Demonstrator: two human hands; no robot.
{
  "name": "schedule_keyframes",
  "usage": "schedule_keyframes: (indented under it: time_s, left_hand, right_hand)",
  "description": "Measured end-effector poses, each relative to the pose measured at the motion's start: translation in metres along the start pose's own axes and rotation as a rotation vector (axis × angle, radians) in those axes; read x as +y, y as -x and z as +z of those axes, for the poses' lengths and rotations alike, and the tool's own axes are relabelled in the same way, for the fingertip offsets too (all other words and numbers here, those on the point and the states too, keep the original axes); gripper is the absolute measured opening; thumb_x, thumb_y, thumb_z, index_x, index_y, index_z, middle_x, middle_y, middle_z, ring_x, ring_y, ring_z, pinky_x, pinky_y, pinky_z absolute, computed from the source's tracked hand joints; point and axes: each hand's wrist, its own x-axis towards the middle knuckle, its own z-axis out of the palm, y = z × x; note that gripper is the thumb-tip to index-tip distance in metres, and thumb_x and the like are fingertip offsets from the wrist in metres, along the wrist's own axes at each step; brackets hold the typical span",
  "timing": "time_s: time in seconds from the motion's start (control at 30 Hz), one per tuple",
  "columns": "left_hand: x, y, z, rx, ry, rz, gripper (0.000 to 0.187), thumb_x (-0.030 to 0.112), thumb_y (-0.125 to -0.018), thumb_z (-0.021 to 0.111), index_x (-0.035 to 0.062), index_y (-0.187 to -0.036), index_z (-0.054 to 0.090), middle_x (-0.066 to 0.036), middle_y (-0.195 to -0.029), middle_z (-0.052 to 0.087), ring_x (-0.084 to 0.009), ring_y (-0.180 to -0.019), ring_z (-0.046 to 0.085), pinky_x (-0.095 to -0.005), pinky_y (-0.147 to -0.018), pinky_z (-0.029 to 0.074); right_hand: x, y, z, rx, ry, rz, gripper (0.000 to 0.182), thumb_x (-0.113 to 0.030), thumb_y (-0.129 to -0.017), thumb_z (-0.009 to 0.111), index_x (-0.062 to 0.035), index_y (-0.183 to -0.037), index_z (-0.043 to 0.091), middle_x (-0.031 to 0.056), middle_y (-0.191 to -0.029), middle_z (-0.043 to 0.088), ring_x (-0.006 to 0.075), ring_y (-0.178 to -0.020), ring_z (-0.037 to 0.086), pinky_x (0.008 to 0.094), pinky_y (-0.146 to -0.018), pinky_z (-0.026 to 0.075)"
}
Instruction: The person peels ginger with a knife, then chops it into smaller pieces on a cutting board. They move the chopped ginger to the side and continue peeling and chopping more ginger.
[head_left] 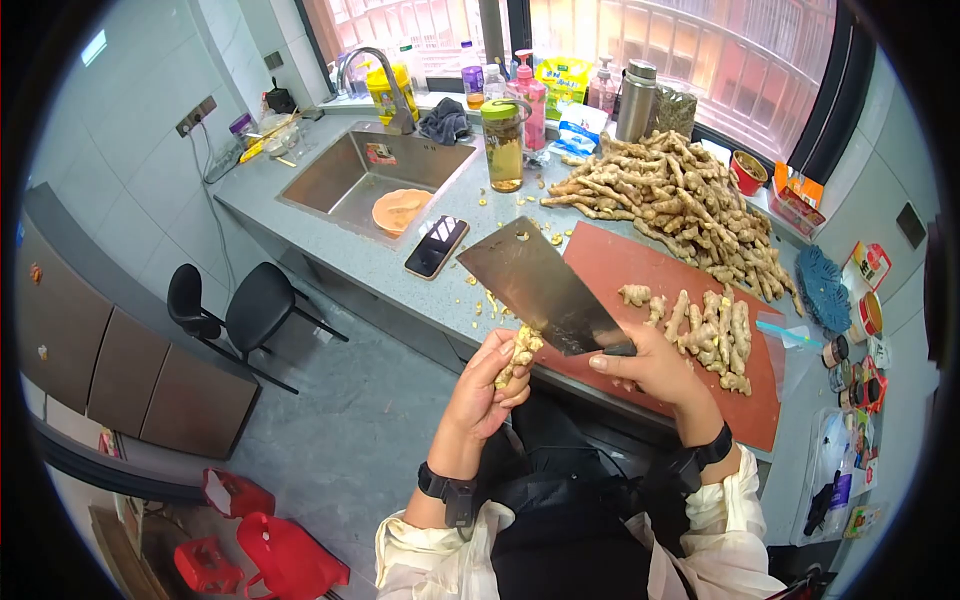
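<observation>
One ginger piece (524,346): the left hand (483,388) is gripping it by the bench's (372,277) near edge.
Cleaver (545,285): the right hand (652,368) is gripping it, its blade slanting just beside the ginger's upper end.
Grip: holding low, clear of the blade, is probably giving safer control.

From here I could cross the board (748,418) at near right; ginger heap (680,205) blocks its far side, cleaver (540,285) its left.

Daylight pours in through the window (690,70), glowing pale pink! A sheen gleams on the cleaver (540,287), lines bow towards the edges, black swallows the corners.
</observation>
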Motion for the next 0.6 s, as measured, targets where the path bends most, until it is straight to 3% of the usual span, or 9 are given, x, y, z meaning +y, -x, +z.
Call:
schedule_keyframes:
  time_s: [0.1, 0.17, 0.37, 0.6]
  left_hand:
    - [-0.003, 0.000, 0.000, -0.011, 0.021, 0.029, 0.020, 0.020, -0.107, 0.046, 0.0041, -0.119, 0.050, -0.005, -0.085, 0.052, -0.0035, -0.048, 0.034, -0.0188, -0.044, 0.031]
    - [-0.005, -0.001, 0.000, 0.002, 0.062, 0.047, 0.020, 0.019, -0.107, 0.045, 0.0045, -0.120, 0.049, -0.006, -0.086, 0.053, -0.0036, -0.049, 0.034, -0.0190, -0.044, 0.031]
    - [-0.008, -0.004, -0.007, 0.030, 0.141, 0.057, 0.020, 0.018, -0.108, 0.044, 0.0060, -0.123, 0.048, -0.006, -0.089, 0.053, -0.0039, -0.050, 0.034, -0.0193, -0.044, 0.032]
    - [-0.003, -0.006, -0.021, 0.008, 0.109, 0.021, 0.016, 0.019, -0.107, 0.046, 0.0056, -0.116, 0.048, -0.006, -0.087, 0.052, -0.0037, -0.050, 0.034, -0.0178, -0.044, 0.031]
  right_hand:
    - [0.008, -0.003, -0.002, -0.049, -0.034, 0.039, 0.045, -0.019, -0.091, 0.073, 0.0034, -0.128, 0.061, 0.0095, -0.102, 0.074, 0.0180, -0.092, 0.067, 0.0332, -0.084, 0.052]
    - [0.019, -0.005, 0.007, 0.169, 0.245, -0.403, 0.043, -0.019, -0.090, 0.073, 0.0020, -0.126, 0.063, 0.0137, -0.103, 0.074, 0.0237, -0.094, 0.070, 0.0350, -0.085, 0.053]
    - [0.006, -0.002, 0.017, 0.255, 0.438, -0.449, 0.038, -0.020, -0.088, 0.072, -0.0008, -0.120, 0.065, 0.0191, -0.107, 0.071, 0.0333, -0.099, 0.068, 0.0379, -0.088, 0.052]
    - [0.023, -0.028, 0.014, 0.130, 0.278, -0.394, 0.039, -0.020, -0.090, 0.072, 0.0009, -0.122, 0.063, 0.0180, -0.106, 0.072, 0.0288, -0.096, 0.068, 0.0382, -0.088, 0.051]
